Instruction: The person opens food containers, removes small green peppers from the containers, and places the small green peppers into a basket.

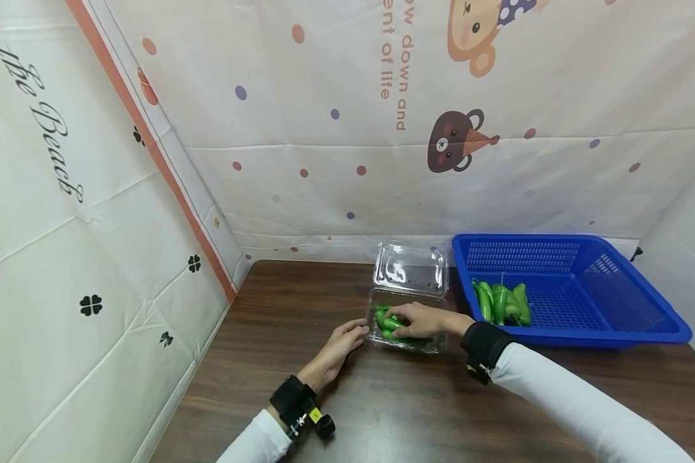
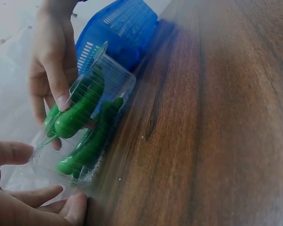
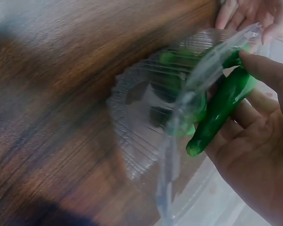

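A clear plastic clamshell box [image 1: 408, 344] lies on the table with its lid [image 1: 411, 269] folded back. Several green chili peppers [image 2: 87, 146] are inside it. My right hand [image 1: 421, 319] reaches into the box from the right. Between its thumb and fingers it grips a green chili pepper [image 3: 221, 113], just inside the box's rim. My left hand [image 1: 338, 347] rests at the box's left side. In the left wrist view its thumb touches the rim, and its fingers lie loosely extended beside the lower corner.
A blue plastic basket [image 1: 573, 337] stands to the right of the box, with several green chili peppers [image 1: 500, 303] at its left end. The brown wooden table [image 1: 301, 289] meets printed cloth walls at the back and left.
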Demonstrator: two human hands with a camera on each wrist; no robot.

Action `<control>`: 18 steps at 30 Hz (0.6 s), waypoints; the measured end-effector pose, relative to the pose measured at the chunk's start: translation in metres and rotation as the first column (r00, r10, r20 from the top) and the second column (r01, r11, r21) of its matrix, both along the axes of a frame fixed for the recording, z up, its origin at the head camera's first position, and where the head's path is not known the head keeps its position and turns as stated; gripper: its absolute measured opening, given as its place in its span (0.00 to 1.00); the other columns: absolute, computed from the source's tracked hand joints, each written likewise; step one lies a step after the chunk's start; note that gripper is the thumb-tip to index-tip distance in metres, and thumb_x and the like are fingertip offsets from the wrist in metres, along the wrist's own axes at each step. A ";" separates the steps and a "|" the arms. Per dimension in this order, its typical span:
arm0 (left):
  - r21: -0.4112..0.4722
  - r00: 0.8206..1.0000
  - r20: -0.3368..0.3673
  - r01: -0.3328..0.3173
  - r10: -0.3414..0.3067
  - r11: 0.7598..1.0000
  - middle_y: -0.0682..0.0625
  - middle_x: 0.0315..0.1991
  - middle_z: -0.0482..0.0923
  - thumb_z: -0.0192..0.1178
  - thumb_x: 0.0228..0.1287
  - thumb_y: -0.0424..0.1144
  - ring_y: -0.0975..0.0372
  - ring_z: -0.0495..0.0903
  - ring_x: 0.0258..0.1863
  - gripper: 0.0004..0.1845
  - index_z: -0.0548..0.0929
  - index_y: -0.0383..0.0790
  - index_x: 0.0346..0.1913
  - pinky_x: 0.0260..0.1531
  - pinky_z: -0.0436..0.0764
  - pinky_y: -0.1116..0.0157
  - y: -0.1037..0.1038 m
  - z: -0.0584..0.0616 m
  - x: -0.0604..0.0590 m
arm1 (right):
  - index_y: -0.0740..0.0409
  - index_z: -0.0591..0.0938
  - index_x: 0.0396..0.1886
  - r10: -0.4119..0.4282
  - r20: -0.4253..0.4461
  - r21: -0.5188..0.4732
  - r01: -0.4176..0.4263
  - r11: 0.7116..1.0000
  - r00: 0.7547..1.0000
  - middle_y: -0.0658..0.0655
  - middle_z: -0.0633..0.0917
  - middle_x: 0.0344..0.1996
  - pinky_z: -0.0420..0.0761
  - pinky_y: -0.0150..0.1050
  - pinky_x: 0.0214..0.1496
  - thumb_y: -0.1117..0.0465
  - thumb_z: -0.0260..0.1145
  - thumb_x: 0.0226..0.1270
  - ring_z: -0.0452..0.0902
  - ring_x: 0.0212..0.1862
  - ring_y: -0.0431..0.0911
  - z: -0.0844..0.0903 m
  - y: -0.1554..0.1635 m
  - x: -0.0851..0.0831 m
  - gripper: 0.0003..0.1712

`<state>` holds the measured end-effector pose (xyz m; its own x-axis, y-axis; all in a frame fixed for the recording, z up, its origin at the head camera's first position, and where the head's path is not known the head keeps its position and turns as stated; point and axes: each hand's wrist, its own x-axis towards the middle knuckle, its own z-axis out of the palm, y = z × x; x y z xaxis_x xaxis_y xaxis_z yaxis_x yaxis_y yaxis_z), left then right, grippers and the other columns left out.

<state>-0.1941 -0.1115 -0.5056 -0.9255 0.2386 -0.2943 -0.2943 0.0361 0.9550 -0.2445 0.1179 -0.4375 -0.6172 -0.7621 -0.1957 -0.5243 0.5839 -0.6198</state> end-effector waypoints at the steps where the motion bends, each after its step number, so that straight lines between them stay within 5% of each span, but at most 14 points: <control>1: 0.001 1.000 -0.002 0.001 -0.001 1.000 0.33 0.75 0.63 0.54 0.75 0.42 0.42 0.62 0.76 0.29 0.69 0.28 0.71 0.77 0.68 0.47 0.000 0.000 0.000 | 0.64 0.78 0.64 -0.002 0.000 0.007 0.002 1.000 1.000 0.52 0.85 0.35 0.76 0.28 0.40 0.59 0.66 0.72 0.75 0.35 0.36 0.000 -0.001 -0.001 0.24; 18: -0.034 0.999 -0.036 0.007 -0.008 0.999 0.34 0.77 0.61 0.51 0.72 0.37 0.42 0.64 0.75 0.30 0.68 0.33 0.74 0.75 0.71 0.47 0.001 0.003 0.003 | 0.69 0.79 0.61 -0.107 -0.171 -0.044 0.101 0.994 0.979 0.66 0.88 0.45 0.90 0.49 0.50 0.62 0.70 0.70 0.87 0.48 0.58 0.041 0.018 -0.017 0.24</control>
